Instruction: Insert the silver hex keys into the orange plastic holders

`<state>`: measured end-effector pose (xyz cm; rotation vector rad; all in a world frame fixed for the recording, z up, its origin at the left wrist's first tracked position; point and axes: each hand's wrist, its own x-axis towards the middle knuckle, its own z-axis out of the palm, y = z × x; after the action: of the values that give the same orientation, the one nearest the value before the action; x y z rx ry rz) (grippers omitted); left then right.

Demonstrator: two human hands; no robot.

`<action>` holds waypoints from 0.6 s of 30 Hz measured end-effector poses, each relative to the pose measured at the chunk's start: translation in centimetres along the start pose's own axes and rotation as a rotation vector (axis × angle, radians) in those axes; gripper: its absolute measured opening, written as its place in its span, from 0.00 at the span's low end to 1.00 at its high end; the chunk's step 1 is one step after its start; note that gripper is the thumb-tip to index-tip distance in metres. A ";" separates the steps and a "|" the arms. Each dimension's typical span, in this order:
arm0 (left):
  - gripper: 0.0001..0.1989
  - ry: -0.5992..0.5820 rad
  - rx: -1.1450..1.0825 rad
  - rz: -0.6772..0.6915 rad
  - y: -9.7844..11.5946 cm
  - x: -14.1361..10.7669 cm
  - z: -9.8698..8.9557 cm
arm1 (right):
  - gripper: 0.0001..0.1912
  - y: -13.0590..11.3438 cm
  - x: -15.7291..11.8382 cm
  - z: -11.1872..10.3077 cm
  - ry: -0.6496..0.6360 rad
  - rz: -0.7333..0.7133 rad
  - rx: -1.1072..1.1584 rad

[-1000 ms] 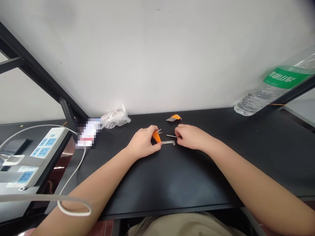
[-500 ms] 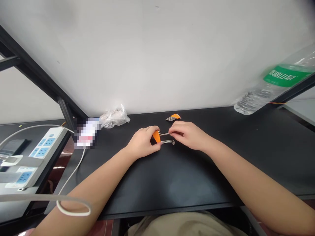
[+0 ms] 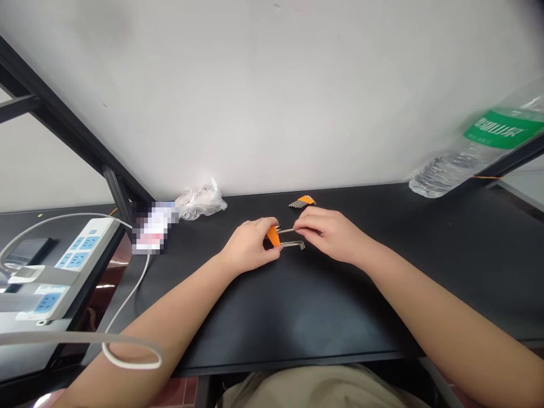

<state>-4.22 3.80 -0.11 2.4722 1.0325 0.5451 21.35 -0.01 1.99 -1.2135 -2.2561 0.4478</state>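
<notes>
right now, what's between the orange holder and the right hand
In the head view, bent metal keys and a thin rod lie between the orange holder in the left hand and the right hand, which pinches the rod.

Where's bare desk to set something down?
Free: desk between left arm and right arm; also right of right arm, short of the bottle. Crowded: around left hand and right hand, with holder and hex keys, second set behind; back left, by the bag.
</notes>
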 end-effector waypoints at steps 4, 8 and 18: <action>0.21 0.006 -0.008 -0.002 -0.1 0.0 0.0 | 0.13 0.4 0.0 0.4 0.001 -0.037 -0.030; 0.21 0.002 -0.009 0.010 -0.1 0.1 0.1 | 0.13 0.6 -0.2 0.5 -0.003 -0.050 -0.064; 0.22 0.003 0.018 0.013 -0.3 0.0 0.2 | 0.12 0.2 -0.3 0.3 -0.021 -0.022 -0.065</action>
<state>-4.26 3.94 -0.38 2.4958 1.0274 0.5464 21.42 -0.16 1.59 -1.2199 -2.3159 0.3828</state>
